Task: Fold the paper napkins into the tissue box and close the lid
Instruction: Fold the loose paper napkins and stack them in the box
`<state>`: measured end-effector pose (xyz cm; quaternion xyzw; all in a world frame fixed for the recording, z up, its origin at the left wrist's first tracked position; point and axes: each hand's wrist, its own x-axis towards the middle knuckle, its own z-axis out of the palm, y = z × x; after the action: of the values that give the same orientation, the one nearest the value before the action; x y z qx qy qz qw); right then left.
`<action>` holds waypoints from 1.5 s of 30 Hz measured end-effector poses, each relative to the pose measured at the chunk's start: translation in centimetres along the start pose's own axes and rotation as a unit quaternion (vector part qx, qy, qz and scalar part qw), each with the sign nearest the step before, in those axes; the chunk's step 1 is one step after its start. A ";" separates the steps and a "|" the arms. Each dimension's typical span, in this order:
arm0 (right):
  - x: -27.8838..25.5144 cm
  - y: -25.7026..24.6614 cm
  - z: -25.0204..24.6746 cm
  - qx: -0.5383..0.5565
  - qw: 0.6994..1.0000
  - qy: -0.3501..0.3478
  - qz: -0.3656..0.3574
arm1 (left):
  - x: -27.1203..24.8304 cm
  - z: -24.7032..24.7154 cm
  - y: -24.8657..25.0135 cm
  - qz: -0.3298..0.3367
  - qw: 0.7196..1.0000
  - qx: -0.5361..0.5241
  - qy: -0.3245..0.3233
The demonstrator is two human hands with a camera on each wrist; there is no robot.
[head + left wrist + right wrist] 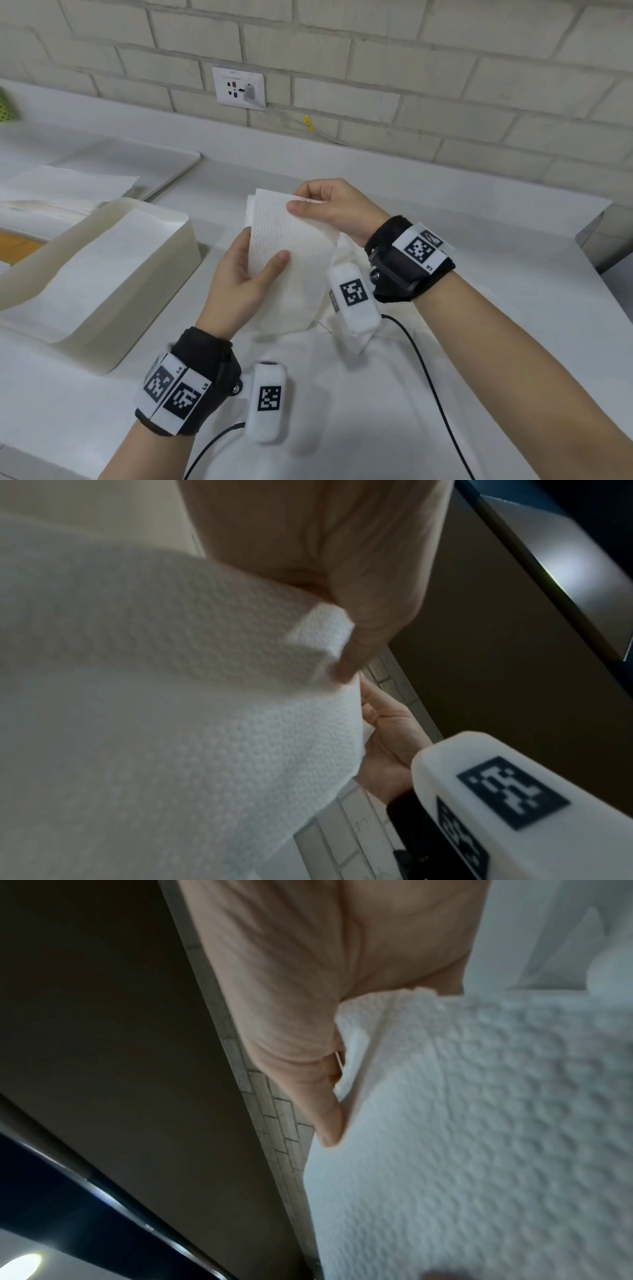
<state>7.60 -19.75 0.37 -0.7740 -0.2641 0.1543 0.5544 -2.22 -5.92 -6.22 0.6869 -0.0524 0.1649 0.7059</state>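
Observation:
A white embossed paper napkin hangs in the air above the counter, held by both hands. My left hand grips its lower left edge, thumb on the front face. My right hand pinches its top right corner. In the left wrist view the napkin fills the picture under my left hand. The right wrist view shows the napkin pinched by my right hand. The open cream tissue box lies to the left, with napkins flat inside it.
More white paper lies flat on the counter under my hands. A stack of napkins rests on a white tray at the back left. A brick wall with a socket plate stands behind. Black cables run from both wrists.

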 end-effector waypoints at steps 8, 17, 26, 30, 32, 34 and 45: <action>2.4 3.9 -1.8 -0.228 0.961 0.125 0.089 | -0.2 -1.9 -0.8 -0.002 0.993 0.027 0.111; 3.4 9.3 -0.7 -0.427 0.853 0.069 0.292 | -0.3 -2.9 -1.3 -0.021 0.985 0.107 0.136; 4.1 10.2 -1.4 -0.342 0.894 0.184 0.224 | -0.7 -3.3 -1.7 -0.074 0.983 0.097 0.135; 2.9 8.2 -2.2 -0.251 0.929 0.239 0.130 | -0.4 -3.1 -2.2 -0.092 0.982 0.081 0.140; 1.8 6.3 -2.5 -0.156 0.953 0.246 0.089 | -0.1 -3.1 -2.5 -0.107 0.980 0.080 0.146; 0.5 4.0 -2.6 -0.049 0.969 0.240 0.044 | 0.4 -2.9 -2.9 -0.129 0.976 0.088 0.149; -3.0 0.5 -2.2 0.062 0.979 0.194 -0.029 | -0.1 0.3 0.7 -0.093 0.993 -0.073 0.008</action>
<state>6.43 -23.33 0.48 -0.7456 -0.1637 0.0013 0.6459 -2.48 -6.24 -5.53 0.6342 0.0051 0.0995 0.7667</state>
